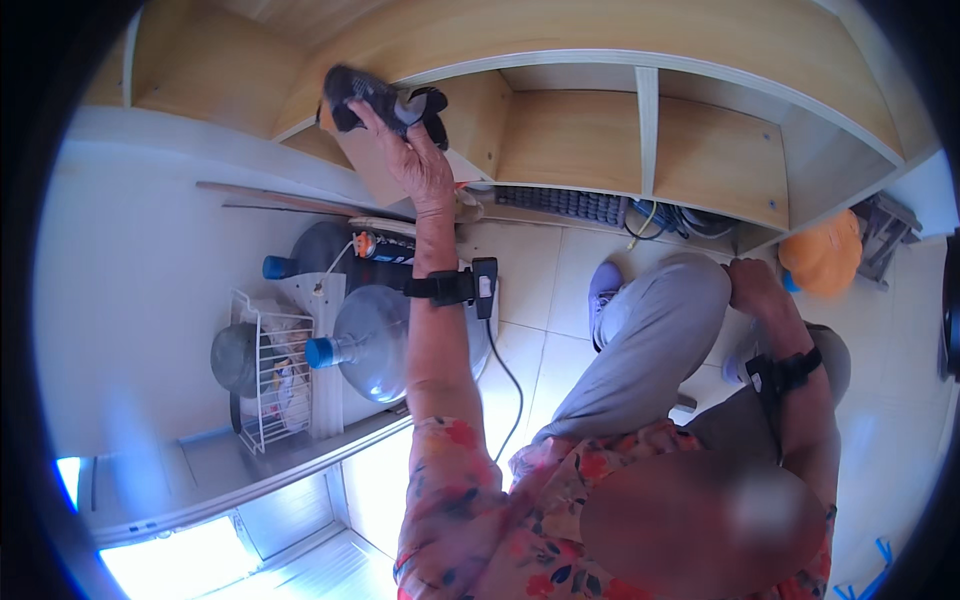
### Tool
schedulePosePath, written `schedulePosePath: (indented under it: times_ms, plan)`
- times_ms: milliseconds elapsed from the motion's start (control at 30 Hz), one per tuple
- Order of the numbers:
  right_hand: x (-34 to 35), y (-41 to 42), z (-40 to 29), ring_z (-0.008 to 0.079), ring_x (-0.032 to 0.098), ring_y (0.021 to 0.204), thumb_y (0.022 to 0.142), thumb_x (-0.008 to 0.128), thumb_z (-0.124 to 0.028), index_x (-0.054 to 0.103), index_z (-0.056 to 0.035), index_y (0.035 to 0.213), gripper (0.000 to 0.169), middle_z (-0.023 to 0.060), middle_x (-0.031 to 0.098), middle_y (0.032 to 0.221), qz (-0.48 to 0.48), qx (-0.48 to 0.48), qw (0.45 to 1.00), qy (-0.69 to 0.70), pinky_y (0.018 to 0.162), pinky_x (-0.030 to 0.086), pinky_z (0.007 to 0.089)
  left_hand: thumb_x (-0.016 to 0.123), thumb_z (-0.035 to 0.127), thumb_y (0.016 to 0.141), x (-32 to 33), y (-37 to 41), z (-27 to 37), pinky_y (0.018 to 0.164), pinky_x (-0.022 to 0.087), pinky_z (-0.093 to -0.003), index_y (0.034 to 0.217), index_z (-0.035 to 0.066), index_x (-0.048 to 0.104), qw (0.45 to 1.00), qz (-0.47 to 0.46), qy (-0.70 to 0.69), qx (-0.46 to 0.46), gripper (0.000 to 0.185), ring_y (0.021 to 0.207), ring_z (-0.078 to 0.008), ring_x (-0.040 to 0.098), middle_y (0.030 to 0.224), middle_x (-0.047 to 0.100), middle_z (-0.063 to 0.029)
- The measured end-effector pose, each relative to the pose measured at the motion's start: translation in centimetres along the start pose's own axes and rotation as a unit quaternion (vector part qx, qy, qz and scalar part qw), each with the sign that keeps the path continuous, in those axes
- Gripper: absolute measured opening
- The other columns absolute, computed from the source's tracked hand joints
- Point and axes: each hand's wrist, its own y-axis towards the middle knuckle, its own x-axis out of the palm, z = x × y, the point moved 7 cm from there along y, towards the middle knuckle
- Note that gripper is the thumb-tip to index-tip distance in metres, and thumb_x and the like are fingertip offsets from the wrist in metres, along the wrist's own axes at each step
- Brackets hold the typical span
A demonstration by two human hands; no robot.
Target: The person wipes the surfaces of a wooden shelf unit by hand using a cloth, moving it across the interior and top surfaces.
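Observation:
My left hand (424, 169) is stretched out to the shelf unit, gripping dark grey and black footwear (364, 97) that looks like a pair of shoes. The fingers lie over one side, and part of the footwear is hidden behind them. A flat brown cardboard piece (371, 165) shows just below and behind the footwear; whether it touches my hand I cannot tell. Beside my bent knee (701, 281), my right hand (752, 287) rests with its fingers curled in and nothing visible in it.
Open wooden cubbyholes (577, 142) line the far side. Below them lie a dark beaded mat (562, 204) and cables (675, 217). Large water bottles (375, 337), a spray can (390, 247) and a white wire rack (285, 375) stand left. An orange object (821, 251) and a small stool (885, 232) are right.

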Motion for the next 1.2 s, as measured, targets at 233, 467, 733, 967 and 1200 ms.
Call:
schedulePosePath:
  times_ms: [233,467,733,967,1200]
  plan:
    - [1.0,-0.1,1.0,0.0294,0.062,0.084,0.075,0.049,-0.009,0.063,-0.0117,0.093,0.023,0.0122,0.064,0.086,0.01,0.0,1.0,0.016,0.072,0.049,0.0389,0.047,0.012,0.088,3.9,-10.5,-4.8,0.102,0.025,-0.0403,0.132,-0.004,0.03,0.992,-0.051,0.091,-0.068,0.05,0.125,-0.0407,0.03,0.137,0.027,-0.0267]
    - [1.0,0.0,0.7,0.0286,0.062,0.085,0.074,0.05,-0.01,0.062,-0.0117,0.091,0.021,0.0113,0.064,0.085,0.004,-0.01,1.0,0.018,0.072,0.049,0.0391,0.042,0.028,0.091,5.1,-22.6,-9.9,0.095,0.035,-0.0411,0.129,0.001,0.037,0.842,-0.209,-0.007,-0.498,0.047,0.113,-0.0311,0.046,0.13,0.042,-0.0171]
    - [1.0,-0.4,1.1,0.0279,0.062,0.085,0.075,0.053,-0.015,0.063,-0.0114,0.086,0.016,0.0097,0.065,0.085,0.027,-0.009,0.999,0.038,0.071,0.049,0.0386,0.04,0.04,0.091,1.1,-19.8,-7.5,0.094,0.035,-0.0398,0.121,0.006,0.046,0.733,0.096,-0.431,-0.517,0.045,0.105,-0.0221,0.05,0.116,0.052,-0.0088]
    - [1.2,-0.5,-0.3,0.028,0.062,0.086,0.076,0.054,-0.021,0.066,-0.0103,0.085,0.018,0.0104,0.065,0.088,0.001,-0.03,0.997,0.069,0.072,0.049,0.0396,0.035,0.03,0.091,-3.9,0.4,10.2,0.08,0.048,-0.0355,0.111,-0.001,0.048,0.956,0.077,-0.197,-0.204,0.039,0.092,-0.0223,0.057,0.101,0.055,-0.0155]
    - [2.6,-0.5,1.8,0.0298,0.061,0.084,0.08,0.049,-0.029,0.063,-0.0087,0.09,0.026,0.0114,0.064,0.087,0.01,-0.027,0.997,0.075,0.07,0.049,0.0426,0.036,0.037,0.092,12.8,4.0,18.0,0.1,0.026,-0.0436,0.128,0.007,0.041,0.901,-0.43,0.01,0.05,0.047,0.118,-0.0242,0.039,0.124,0.045,-0.0126]
